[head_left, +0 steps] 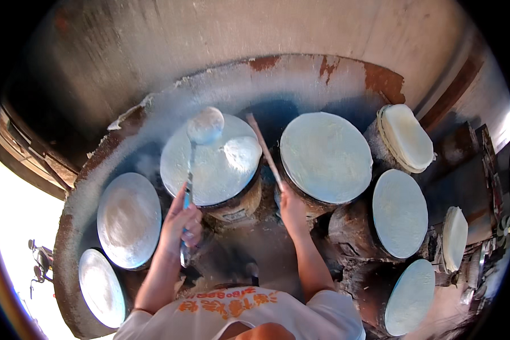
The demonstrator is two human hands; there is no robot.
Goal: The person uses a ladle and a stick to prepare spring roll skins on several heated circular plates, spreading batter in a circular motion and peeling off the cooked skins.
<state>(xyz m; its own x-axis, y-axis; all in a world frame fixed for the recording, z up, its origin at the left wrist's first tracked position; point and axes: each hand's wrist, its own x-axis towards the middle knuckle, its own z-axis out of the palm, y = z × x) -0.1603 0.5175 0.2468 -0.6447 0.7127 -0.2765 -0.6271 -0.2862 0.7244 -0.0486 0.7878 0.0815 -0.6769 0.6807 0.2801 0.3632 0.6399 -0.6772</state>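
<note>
as the round plates curve about the body, a small pale round plate (102,289) tilts low and left of the left grip (183,224), with a larger grey-white round plate with a brownish middle (128,221) nearer that grip. the left grip is closed around the handle of a silvery long-handled metal ladle (205,126); its round bowl hangs beyond the fingers, over a broad white-coated drum-top plate (201,184). the long handle probably serves to put the bowl over the plate with the fingers clear of any heat. up and right of the left grip, a glossy white soft lump (243,153) sits by that plate's right edge.

the right grip (292,209) is closed on the near end of a slim pale-brown wooden stick (264,148), which slants up and left beside the lump; whether they touch i cannot tell. held by its end, it likely gains reach. just beyond the right grip, rightward, is a second broad white-coated plate (326,158); farther right are an upright oval plate (399,213), a stack of cream-coloured thin sheets (405,136), a lower pale plate (411,297) and a smaller cream stack (454,239), perhaps set aside at the rim to free the plates.
</note>
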